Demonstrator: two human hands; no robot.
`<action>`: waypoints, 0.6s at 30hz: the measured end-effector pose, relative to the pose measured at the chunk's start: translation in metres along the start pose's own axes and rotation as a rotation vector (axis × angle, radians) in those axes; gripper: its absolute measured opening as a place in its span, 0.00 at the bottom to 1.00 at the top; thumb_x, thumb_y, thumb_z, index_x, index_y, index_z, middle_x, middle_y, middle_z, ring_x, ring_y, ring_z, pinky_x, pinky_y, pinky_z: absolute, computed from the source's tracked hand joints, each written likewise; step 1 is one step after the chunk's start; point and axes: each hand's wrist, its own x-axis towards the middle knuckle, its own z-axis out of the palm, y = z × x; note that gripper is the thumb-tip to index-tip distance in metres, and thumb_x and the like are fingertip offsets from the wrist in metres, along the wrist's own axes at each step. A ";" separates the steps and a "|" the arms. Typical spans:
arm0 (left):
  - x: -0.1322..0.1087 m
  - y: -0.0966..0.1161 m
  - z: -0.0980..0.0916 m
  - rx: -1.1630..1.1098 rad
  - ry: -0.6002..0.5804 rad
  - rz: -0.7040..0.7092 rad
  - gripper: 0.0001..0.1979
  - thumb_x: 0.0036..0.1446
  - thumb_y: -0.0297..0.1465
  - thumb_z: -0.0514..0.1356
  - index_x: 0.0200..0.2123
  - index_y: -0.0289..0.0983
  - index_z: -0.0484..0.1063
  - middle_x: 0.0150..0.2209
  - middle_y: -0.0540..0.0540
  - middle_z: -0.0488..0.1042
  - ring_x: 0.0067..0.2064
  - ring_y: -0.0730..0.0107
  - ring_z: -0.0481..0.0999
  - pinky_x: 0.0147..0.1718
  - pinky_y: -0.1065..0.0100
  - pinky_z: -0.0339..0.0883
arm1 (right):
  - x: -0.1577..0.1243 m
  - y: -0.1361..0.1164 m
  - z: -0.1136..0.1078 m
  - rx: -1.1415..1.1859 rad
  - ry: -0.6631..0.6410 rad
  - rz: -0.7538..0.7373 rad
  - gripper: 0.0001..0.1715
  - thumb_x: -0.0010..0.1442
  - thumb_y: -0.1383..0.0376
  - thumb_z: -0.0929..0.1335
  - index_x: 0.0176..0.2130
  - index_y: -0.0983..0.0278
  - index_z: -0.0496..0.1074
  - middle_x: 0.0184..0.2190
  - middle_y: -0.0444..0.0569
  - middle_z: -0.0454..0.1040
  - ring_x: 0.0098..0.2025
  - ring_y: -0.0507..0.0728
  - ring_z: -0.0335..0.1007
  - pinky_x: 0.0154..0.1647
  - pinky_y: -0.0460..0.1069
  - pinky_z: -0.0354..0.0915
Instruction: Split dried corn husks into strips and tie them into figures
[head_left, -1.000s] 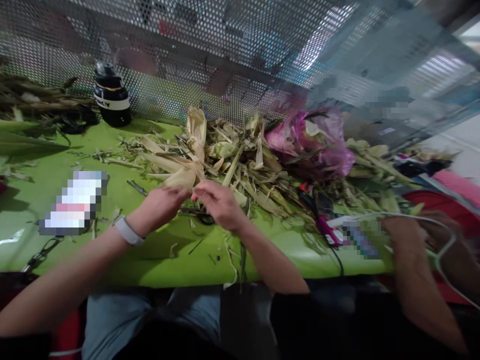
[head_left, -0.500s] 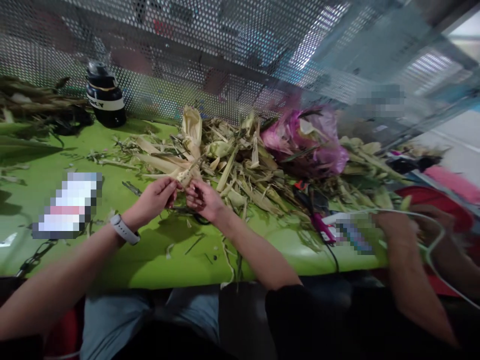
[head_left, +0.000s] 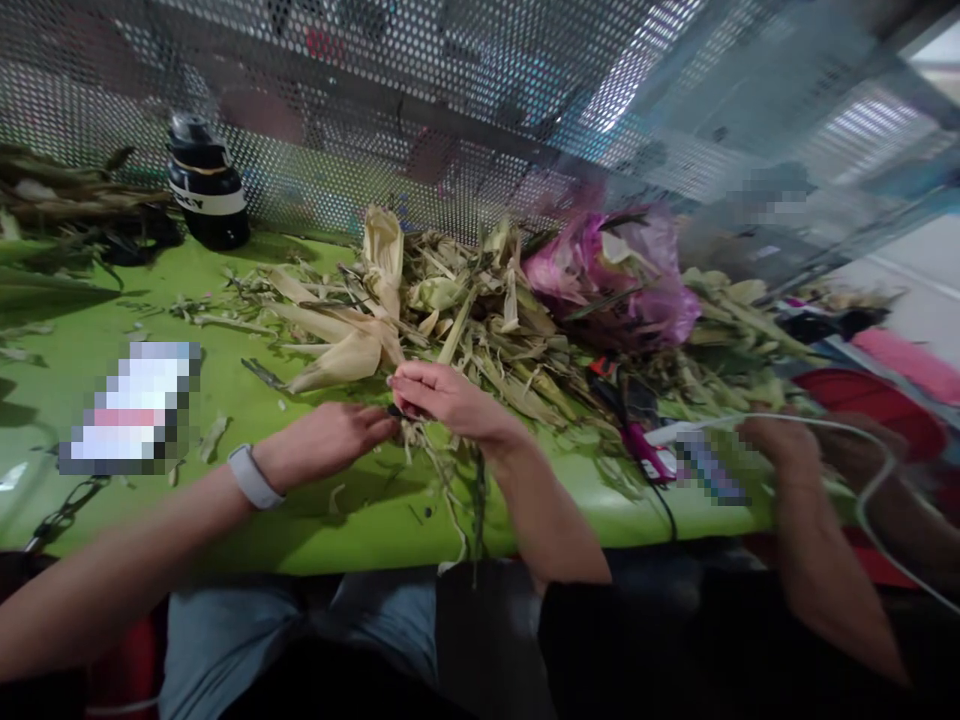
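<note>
My right hand [head_left: 442, 398] is closed round the gathered base of some dried corn husks [head_left: 343, 358]. Their tan leaves fan out to the left and away from me. Close by on the left, my left hand [head_left: 349, 435] has its fingers pressed together, the tips meeting a small dark thing [head_left: 394, 410] under the right hand. What that dark thing is, I cannot make out. Pale stringy fibres [head_left: 420, 437] hang just below my fingers. Behind my hands spreads a heap of dry husks and leaves [head_left: 480, 300].
A green-covered table [head_left: 300, 540] carries everything. A dark bottle [head_left: 208, 190] stands at back left, with a phone [head_left: 139, 405] nearer me. A pink plastic bag [head_left: 615, 265] sits in the heap. Magenta-handled tool [head_left: 649, 455], white cable [head_left: 825, 425] and a co-worker's arm [head_left: 795, 520] are at right.
Both hands have come lower, the right turning over the husk base. A pale, bumpy piece between my fingers is now out of sight, and a broad husk leaf shows to the left.
</note>
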 end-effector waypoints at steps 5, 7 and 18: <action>0.000 0.001 -0.005 -0.401 0.268 -0.091 0.09 0.66 0.30 0.49 0.41 0.38 0.68 0.26 0.50 0.67 0.25 0.74 0.66 0.27 0.71 0.63 | 0.025 0.026 0.001 0.657 -0.038 0.120 0.22 0.57 0.54 0.70 0.24 0.63 0.58 0.17 0.36 0.55 0.17 0.46 0.44 0.18 0.43 0.49; 0.003 -0.007 -0.007 -0.528 0.473 -0.322 0.10 0.67 0.34 0.49 0.38 0.38 0.67 0.23 0.52 0.63 0.22 0.76 0.62 0.22 0.73 0.60 | 0.034 0.035 0.013 0.845 0.057 0.117 0.21 0.59 0.56 0.68 0.24 0.62 0.55 0.17 0.34 0.51 0.16 0.45 0.40 0.17 0.42 0.48; 0.003 -0.025 0.006 0.002 0.416 -0.427 0.08 0.60 0.25 0.50 0.34 0.35 0.68 0.30 0.46 0.73 0.30 0.70 0.70 0.32 0.69 0.65 | 0.012 0.023 0.049 -0.389 0.326 -0.233 0.18 0.66 0.55 0.60 0.28 0.61 0.60 0.26 0.45 0.62 0.29 0.52 0.56 0.31 0.47 0.53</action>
